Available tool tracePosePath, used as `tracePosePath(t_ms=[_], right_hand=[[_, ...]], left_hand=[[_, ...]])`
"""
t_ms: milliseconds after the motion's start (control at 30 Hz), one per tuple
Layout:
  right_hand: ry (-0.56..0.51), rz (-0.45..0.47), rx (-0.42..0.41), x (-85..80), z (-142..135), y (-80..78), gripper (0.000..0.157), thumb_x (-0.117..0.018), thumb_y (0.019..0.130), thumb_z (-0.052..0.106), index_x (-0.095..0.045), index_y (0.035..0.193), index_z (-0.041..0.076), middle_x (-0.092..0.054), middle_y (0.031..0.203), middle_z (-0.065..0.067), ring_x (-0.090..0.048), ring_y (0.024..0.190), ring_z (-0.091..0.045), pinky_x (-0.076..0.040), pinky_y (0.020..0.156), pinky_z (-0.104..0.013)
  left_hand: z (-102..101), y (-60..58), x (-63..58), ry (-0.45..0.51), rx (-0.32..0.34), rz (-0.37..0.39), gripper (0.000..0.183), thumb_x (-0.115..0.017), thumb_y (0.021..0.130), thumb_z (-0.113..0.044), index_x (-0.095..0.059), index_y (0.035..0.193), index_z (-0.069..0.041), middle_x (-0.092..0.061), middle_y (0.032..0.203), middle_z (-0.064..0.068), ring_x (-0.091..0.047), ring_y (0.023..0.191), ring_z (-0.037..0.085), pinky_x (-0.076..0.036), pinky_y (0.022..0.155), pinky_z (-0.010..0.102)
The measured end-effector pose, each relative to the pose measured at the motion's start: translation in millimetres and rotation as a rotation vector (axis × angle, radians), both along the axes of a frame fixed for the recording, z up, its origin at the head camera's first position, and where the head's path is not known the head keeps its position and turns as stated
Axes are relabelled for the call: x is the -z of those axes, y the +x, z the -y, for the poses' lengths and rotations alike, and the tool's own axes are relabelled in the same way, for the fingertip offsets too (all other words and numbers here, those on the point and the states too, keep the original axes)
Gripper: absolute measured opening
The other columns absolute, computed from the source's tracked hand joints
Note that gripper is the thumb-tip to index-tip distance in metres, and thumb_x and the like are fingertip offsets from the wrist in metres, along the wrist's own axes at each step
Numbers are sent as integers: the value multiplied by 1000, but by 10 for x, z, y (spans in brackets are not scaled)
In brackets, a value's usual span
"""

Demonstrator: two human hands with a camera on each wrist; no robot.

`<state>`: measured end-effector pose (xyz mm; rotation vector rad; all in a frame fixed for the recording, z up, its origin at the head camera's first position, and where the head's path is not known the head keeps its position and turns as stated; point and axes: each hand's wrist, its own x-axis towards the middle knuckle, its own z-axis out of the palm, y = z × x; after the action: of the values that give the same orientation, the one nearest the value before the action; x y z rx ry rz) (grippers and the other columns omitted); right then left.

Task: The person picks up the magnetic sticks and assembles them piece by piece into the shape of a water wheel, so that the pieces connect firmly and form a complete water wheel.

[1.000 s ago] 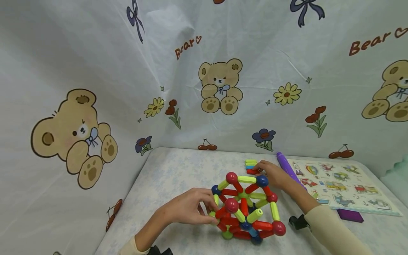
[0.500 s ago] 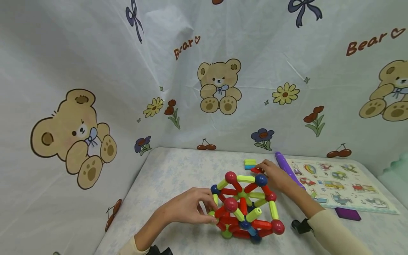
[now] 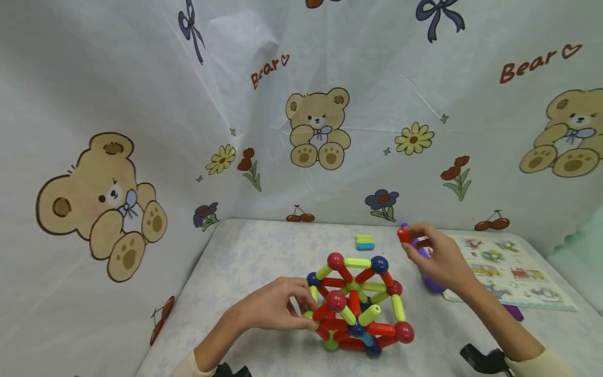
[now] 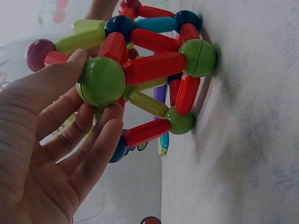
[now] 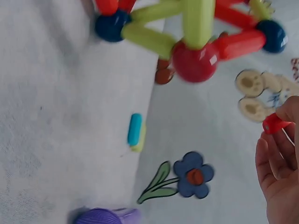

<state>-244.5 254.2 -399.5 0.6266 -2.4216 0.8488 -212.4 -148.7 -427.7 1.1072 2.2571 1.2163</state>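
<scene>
A frame of coloured rods and balls (image 3: 354,308) stands on the table, built of red, yellow-green and blue rods with red, dark blue and green balls. My left hand (image 3: 278,305) grips a green ball (image 4: 102,81) on its left side, thumb and fingers around it. My right hand (image 3: 440,256) is raised to the right of the frame, pinching a short red rod (image 3: 403,235) between thumb and fingertips. In the right wrist view one end of this red rod points out from the fingers. One yellow-green rod (image 3: 369,314) sticks out from a dark blue ball with its outer end free.
Loose yellow-green rods (image 3: 365,238) and a blue rod (image 3: 365,246) lie behind the frame. Right of it are a purple object (image 3: 432,283), partly behind my right hand, and a picture board (image 3: 527,277). A bear-print cloth (image 3: 264,115) hangs behind the table.
My right hand has picked up the red rod from beside the loose rods and moved it up and to the right. My left hand keeps its hold on the frame.
</scene>
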Motion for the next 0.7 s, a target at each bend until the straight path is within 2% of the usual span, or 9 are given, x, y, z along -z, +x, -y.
tracePosePath(t_ms=[167, 367, 533, 700], right_hand=[[20, 22, -56, -164, 98, 379, 38, -87, 88, 0, -67, 118, 11, -74, 103, 4, -67, 86, -7, -56, 77, -14], [50, 45, -169, -182, 193, 726, 46, -92, 83, 2, -71, 120, 21, -74, 109, 13, -67, 91, -5, -58, 76, -21], [69, 128, -233, -89, 212, 892, 44, -92, 86, 10, -71, 122, 27, -74, 109, 17, -66, 92, -5, -57, 75, -22], [108, 230, -253, 41, 188, 965, 37, -89, 91, 21, -71, 122, 30, -72, 108, 21, -63, 92, -3, -56, 74, -23]], left_hand=[[0, 8, -3, 9, 3, 1, 14, -88, 93, -27, -80, 104, -22, -68, 103, -10, -69, 89, 3, -64, 75, 28], [-2, 7, -5, 16, 10, -3, 14, -88, 93, -27, -80, 103, -22, -69, 104, -6, -69, 89, 5, -64, 75, 28], [-1, 7, 0, 19, 12, 0, 13, -88, 93, -26, -80, 103, -22, -70, 106, 3, -69, 90, 6, -64, 76, 29], [2, 12, -3, 21, 12, -4, 13, -88, 93, -27, -80, 103, -22, -70, 105, 0, -69, 89, 6, -64, 76, 29]])
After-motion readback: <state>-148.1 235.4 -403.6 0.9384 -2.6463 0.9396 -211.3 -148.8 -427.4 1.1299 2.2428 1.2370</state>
